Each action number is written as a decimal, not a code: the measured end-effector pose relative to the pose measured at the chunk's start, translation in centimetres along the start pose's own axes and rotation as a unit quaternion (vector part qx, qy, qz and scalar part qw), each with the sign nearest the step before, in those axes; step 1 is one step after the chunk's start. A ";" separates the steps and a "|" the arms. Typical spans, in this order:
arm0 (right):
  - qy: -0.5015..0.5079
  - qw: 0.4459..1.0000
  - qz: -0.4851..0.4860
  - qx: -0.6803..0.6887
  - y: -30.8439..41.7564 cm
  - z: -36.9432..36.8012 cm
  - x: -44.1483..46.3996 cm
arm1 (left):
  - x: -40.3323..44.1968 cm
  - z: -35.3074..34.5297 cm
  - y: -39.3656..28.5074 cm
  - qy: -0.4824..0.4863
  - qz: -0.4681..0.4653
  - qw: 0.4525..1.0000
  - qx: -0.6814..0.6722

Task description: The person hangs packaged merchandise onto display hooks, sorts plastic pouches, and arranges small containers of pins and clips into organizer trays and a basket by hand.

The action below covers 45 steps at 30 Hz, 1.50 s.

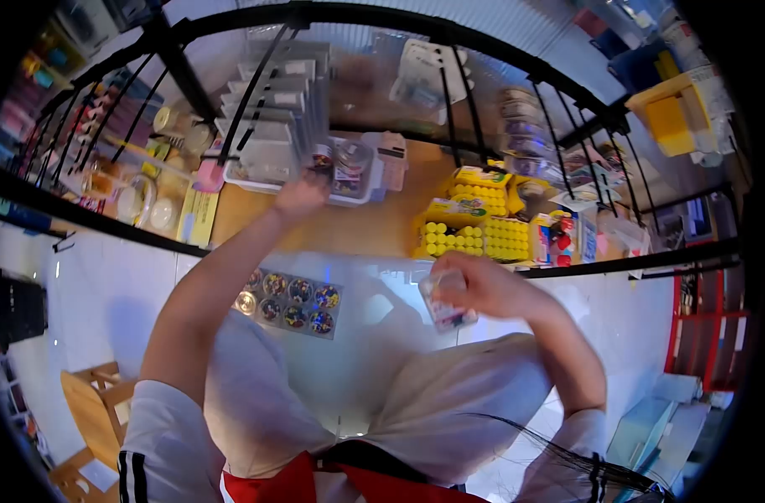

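My left hand point(303, 194) reaches over the front rim of a white plastic tray point(265, 182) on the shelf. Its fingertips are at a small jar with a pale label point(322, 156); blur hides whether they grip it. Beside that jar are clear round containers point(350, 159) with colourful contents. My right hand point(476, 285) is closed on a small clear plastic case point(446, 302), held in front of the shelf edge. What is inside the case is too blurred to name. Below, on the floor, lies a clear tray of round compartments point(297, 303) filled with small colourful pieces.
Upright grey-white panels point(273, 109) stand in the white tray. Right of it sit yellow boxes of yellow-capped items point(474, 239) and stacked round tubs point(521, 134). A black metal bar point(625, 267) runs along the shelf front. A wooden stool point(97, 411) stands lower left.
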State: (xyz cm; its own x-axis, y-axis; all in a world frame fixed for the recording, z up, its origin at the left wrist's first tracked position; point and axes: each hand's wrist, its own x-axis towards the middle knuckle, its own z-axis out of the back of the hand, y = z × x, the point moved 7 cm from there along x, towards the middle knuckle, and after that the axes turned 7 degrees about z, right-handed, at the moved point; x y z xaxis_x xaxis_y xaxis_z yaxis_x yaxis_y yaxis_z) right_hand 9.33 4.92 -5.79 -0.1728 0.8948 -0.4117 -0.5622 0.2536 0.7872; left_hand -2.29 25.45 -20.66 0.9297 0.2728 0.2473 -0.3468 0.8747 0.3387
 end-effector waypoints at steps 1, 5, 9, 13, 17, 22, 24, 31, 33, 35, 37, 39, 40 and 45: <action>0.022 0.998 0.021 -0.047 -1.5 0.2 1.7 | -0.6 1.3 -0.9 0.007 -0.006 1.000 -0.018; 0.090 0.987 -0.073 -0.110 -4.7 -2.6 7.2 | -2.9 3.4 -3.8 0.005 -0.017 0.998 -0.068; 0.147 0.962 -0.047 -0.227 -13.5 -11.7 11.4 | -4.3 4.4 -5.0 -0.017 -0.004 0.994 -0.107; 0.158 0.960 -0.036 -0.227 -19.3 -16.6 13.3 | -6.5 7.7 -4.7 -0.070 -0.089 0.985 -0.127; 0.128 0.968 0.012 -0.216 -20.7 -19.0 14.2 | -14.4 7.7 -4.6 0.044 -0.195 0.968 -0.151; 0.015 0.942 0.063 -0.330 -18.5 -19.7 13.2 | -28.1 4.6 -1.2 0.200 -0.069 0.958 -0.193; -0.043 0.922 0.137 -0.360 -15.6 -19.3 12.6 | -31.3 3.5 -0.2 0.227 0.024 0.957 -0.178; -0.420 0.777 0.274 -0.380 -1.2 -6.8 11.6 | -34.1 -1.3 -0.4 0.144 0.222 0.938 -0.222; -0.406 0.814 0.227 -0.347 -1.6 -4.2 14.3 | -34.6 -2.3 -0.5 0.102 0.261 0.935 -0.219; -0.384 0.842 0.149 -0.347 -2.3 -3.0 16.8 | -34.4 -1.2 -1.0 0.051 0.260 0.934 -0.241; -0.352 0.856 0.034 -0.378 -3.5 -2.7 18.5 | -35.1 -1.2 -2.5 0.021 0.257 0.928 -0.268; -0.337 0.851 0.003 -0.402 -3.6 -2.4 19.0 | -35.0 -0.9 -4.0 -0.004 0.270 0.920 -0.285; -0.328 0.850 -0.010 -0.412 -3.5 -2.6 19.4 | -34.9 -0.6 -4.6 -0.007 0.276 0.917 -0.287; -0.535 0.770 -0.019 -0.347 -1.9 -1.7 16.2 | -34.6 0.8 -5.4 -0.005 0.311 0.906 -0.288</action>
State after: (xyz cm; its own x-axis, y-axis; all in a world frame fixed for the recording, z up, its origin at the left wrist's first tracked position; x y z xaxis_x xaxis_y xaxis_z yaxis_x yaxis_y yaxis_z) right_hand 6.25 18.33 -14.70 0.4107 0.7769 0.4772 -0.9115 0.3616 0.1958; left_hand -32.69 10.97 -30.32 0.5739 0.7839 0.2369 -0.6786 0.6172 -0.3982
